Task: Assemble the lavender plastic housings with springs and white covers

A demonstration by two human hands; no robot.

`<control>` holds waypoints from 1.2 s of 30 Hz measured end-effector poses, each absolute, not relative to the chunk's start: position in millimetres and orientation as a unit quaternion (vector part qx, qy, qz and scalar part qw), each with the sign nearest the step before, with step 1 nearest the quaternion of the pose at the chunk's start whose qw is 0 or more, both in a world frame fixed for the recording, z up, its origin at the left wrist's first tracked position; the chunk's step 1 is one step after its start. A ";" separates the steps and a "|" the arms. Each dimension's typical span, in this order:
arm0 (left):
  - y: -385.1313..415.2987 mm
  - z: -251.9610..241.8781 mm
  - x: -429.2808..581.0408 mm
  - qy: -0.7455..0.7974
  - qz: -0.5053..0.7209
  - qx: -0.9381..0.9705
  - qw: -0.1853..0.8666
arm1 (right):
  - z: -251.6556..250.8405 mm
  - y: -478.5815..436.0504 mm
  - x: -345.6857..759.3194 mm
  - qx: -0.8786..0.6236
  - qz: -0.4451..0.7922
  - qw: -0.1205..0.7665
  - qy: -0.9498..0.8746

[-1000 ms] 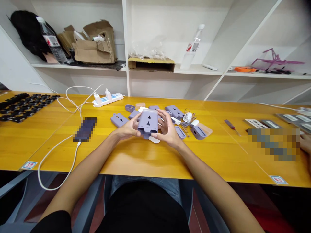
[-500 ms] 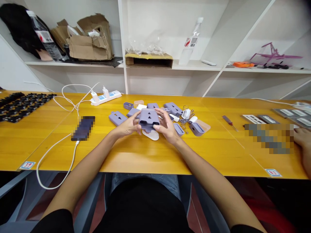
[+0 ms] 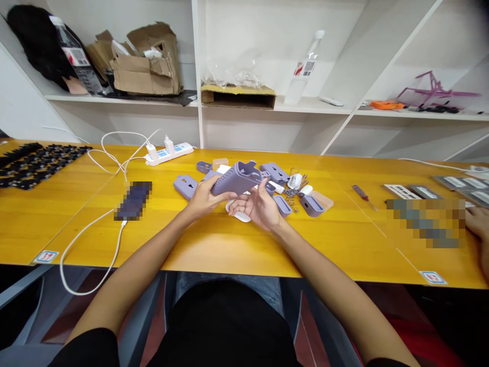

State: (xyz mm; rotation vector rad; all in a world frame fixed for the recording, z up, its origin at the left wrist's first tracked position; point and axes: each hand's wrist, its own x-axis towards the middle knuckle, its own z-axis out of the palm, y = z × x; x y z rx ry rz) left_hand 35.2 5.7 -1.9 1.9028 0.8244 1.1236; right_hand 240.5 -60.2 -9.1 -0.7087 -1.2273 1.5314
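Observation:
My left hand (image 3: 206,196) is closed around one end of a hollow purple plastic housing (image 3: 235,179), raised above the table and tilted. Its open end points right, and rows of small holes run along one side. My right hand (image 3: 260,206) is turned palm up by that open end, fingers apart and loosely bent. Its thumb is at the housing's rim; whether it touches I cannot tell. Beneath the hands lies a white oval plastic piece (image 3: 241,213), partly hidden. Another purple housing (image 3: 186,186) lies left of my left hand.
Right of my hands are a purple cap (image 3: 312,205), metal springs (image 3: 293,196) and a clear orange tray (image 3: 324,200). A screwdriver (image 3: 362,196) lies farther right, near another person's hand (image 3: 477,221). On the left are a cabled phone (image 3: 133,200) and a power strip (image 3: 170,154).
The purple housing has been turned from facing me to lying sideways, its open end now to the right. My right hand has released its side and rolled palm up.

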 end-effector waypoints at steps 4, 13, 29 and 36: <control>6.2 0.9 41.5 0.338 0.506 0.619 0.496 | -12.9 -56.9 242.4 -0.312 0.621 0.515 -0.502; 13.3 15.5 33.3 0.362 0.520 0.356 0.687 | 6.2 -41.8 291.0 -0.365 0.418 0.705 -0.441; 10.6 19.1 34.9 0.365 0.520 0.364 0.681 | -11.3 -15.5 405.5 -0.733 0.042 0.401 -0.548; 11.1 17.8 34.9 0.362 0.520 0.374 0.677 | -16.8 -14.4 394.2 -0.750 0.050 0.244 -0.613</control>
